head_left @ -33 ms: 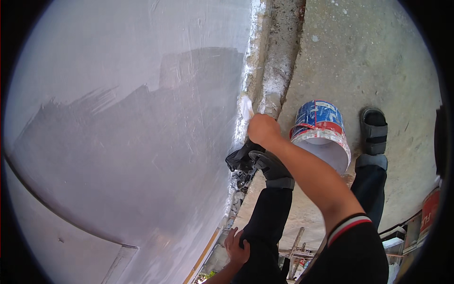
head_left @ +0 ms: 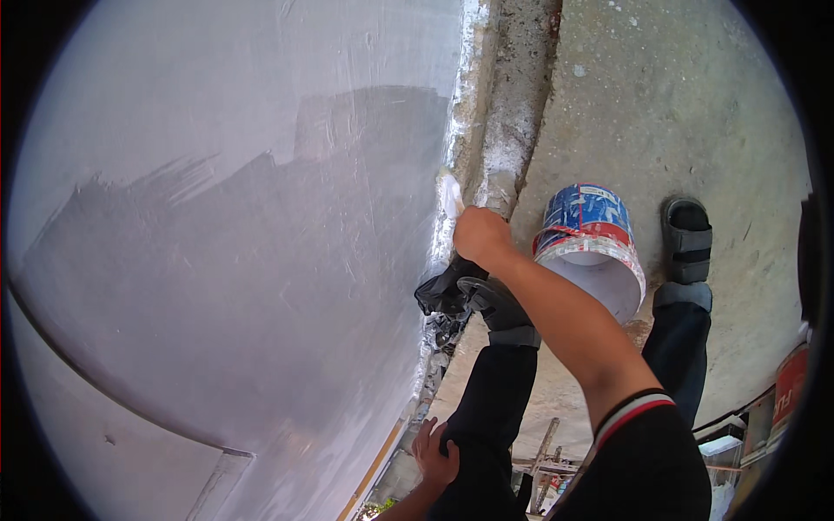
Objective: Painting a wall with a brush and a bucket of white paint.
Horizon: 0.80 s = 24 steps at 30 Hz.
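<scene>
My right hand (head_left: pixel 482 236) is closed around the handle of a paintbrush (head_left: pixel 452 194). White paint covers the brush head, which touches the bottom edge of the wall (head_left: pixel 347 226). Lower in the view, my left hand (head_left: pixel 434 453) rests by my left knee, fingers apart and holding nothing. The wall is pale, with a darker, damp-looking grey patch across its middle. To the right of my right forearm, a blue, red and white paint bucket (head_left: pixel 586 213) stands tilted in the view, its rim smeared with paint. Its inner wall looks white; its bottom is hidden.
A rough gutter (head_left: pixel 512 104), splashed white, runs along the foot of the wall. Black plastic (head_left: pixel 441 293) lies beside my left sandal (head_left: pixel 497 302). My right sandal (head_left: pixel 688 239) is on the concrete floor (head_left: pixel 669 104). A red container (head_left: pixel 789 386) stands at the far right.
My right hand and forearm have shifted very slightly left, with the brush still against the wall's bottom edge. My left hand and the bucket have stayed put.
</scene>
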{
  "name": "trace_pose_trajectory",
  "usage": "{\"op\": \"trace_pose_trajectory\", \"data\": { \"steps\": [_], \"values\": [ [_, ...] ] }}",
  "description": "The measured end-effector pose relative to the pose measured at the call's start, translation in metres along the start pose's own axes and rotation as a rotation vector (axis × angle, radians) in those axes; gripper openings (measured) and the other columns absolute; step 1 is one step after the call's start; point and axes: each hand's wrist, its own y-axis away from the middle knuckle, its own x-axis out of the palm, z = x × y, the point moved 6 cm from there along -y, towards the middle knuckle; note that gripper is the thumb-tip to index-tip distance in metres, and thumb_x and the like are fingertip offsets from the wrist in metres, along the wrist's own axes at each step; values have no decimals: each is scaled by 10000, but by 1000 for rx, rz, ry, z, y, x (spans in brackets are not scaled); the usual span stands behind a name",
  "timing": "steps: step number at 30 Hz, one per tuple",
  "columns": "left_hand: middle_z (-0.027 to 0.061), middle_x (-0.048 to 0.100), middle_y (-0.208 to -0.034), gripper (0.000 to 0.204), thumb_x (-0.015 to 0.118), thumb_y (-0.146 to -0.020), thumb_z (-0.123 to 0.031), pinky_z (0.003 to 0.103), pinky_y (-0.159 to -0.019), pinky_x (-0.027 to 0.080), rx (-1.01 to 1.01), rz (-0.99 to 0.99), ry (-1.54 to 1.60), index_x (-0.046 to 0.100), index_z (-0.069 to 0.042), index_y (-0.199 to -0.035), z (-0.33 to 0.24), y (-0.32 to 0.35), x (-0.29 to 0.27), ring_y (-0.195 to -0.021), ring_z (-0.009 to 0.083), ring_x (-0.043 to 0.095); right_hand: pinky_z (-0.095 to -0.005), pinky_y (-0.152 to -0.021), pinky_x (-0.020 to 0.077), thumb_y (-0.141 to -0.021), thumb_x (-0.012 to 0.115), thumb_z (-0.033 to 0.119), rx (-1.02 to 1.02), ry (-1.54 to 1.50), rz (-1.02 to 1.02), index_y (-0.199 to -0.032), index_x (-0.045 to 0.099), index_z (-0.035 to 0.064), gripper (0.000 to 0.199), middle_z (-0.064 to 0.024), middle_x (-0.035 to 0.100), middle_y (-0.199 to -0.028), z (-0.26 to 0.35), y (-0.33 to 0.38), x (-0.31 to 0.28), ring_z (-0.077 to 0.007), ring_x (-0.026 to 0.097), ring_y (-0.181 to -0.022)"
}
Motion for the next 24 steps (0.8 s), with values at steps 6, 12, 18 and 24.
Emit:
{"op": "trace_pose_trajectory", "data": {
  "steps": [6, 12, 18, 24],
  "values": [
    [111, 499, -1249, 418, 579, -705, -112, 452, -985, 302, 10, -16, 9, 570, -103, -1122, 24, 3, -5, -1217, 313, 425, -432, -795, 497, -819, 485, 162, -114, 73, 1, -933, 648, 7, 253, -207, 643, -971, -6, 17, 28, -357, 626, -920],
    [112, 502, -1244, 414, 581, -704, -109, 454, -986, 303, 64, -10, 30, 575, -100, -1117, 21, -2, 1, -1218, 310, 424, -461, -782, 490, -861, 491, 252, -37, 3, -95, -922, 637, 13, 287, -211, 644, -933, -12, -3, 28, -368, 626, -883],
    [159, 515, -1220, 401, 582, -676, -58, 437, -988, 313, 39, -23, 21, 588, -51, -1077, 26, -2, -7, -1192, 335, 444, -466, -737, 492, -882, 484, 280, -144, 35, -128, -927, 607, -6, 315, -216, 640, -855, -11, 37, 5, -394, 619, -829],
    [109, 500, -1233, 399, 585, -706, -113, 453, -983, 307, 36, -25, 45, 576, -99, -1104, 33, -2, -5, -1192, 308, 439, -420, -616, 446, -895, 529, 279, -444, -73, -210, -870, 576, 6, 278, -173, 591, -710, 19, 82, -103, -341, 564, -657]
  ]
}}
